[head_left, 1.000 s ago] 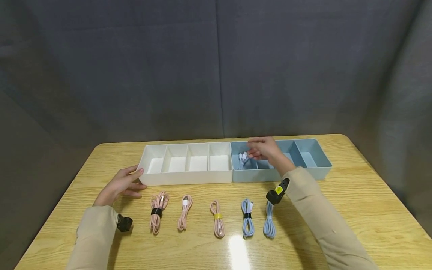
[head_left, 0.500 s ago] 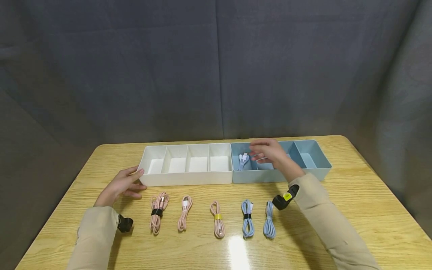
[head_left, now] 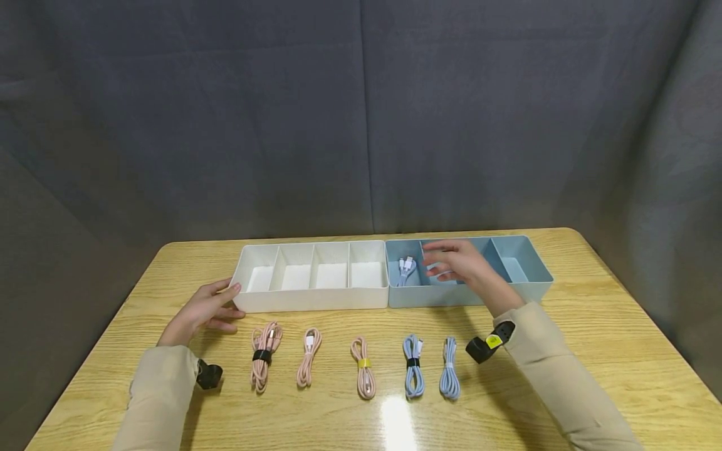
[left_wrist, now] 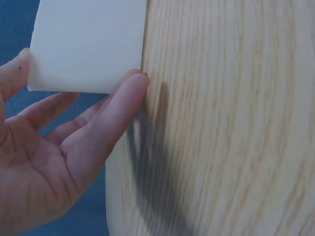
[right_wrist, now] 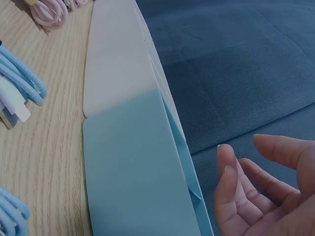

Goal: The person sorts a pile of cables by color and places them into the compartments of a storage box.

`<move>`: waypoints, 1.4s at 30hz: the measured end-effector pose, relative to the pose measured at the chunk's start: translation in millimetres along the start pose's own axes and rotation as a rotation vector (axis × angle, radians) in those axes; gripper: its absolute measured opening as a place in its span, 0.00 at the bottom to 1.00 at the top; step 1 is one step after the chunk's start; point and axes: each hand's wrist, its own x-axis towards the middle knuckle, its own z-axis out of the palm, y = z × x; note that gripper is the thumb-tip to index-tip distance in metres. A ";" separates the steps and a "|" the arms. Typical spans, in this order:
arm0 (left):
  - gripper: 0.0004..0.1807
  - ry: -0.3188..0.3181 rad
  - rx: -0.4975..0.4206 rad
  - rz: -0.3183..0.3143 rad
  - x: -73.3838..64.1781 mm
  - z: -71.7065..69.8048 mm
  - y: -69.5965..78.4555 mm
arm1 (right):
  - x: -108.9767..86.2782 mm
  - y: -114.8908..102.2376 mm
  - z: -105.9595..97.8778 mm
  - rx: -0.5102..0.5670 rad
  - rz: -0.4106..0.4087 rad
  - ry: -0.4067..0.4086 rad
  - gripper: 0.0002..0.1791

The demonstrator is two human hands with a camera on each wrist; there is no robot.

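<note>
My left hand (head_left: 209, 307) touches the left end of the white divided box (head_left: 310, 299), its fingertips at the box's corner in the left wrist view. Over the second compartment of the blue divided box (head_left: 406, 297) hovers my right hand (head_left: 457, 260), holding nothing, thumb and fingers apart in the right wrist view. A coiled light blue cable (head_left: 406, 270) lies in the blue box's leftmost compartment, its plugs facing up. The right hand covers part of the blue box's middle compartments.
In front of the boxes lie a pink cable with a black strap (head_left: 262, 357), another pink cable (head_left: 308, 357), a pink cable with a yellow strap (head_left: 363, 368), a blue cable with a black strap (head_left: 414, 366) and another blue cable (head_left: 449, 369). A dark curtain (head_left: 361, 125) hangs behind the table.
My right hand has drawn back to the right and slightly nearer, away from the blue cable in the leftmost compartment. The left hand has stayed at the white box.
</note>
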 end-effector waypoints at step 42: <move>0.40 0.031 0.069 0.004 -15.2 12.5 19.5 | -43.9 12.5 -16.8 0.031 -0.113 -0.119 0.28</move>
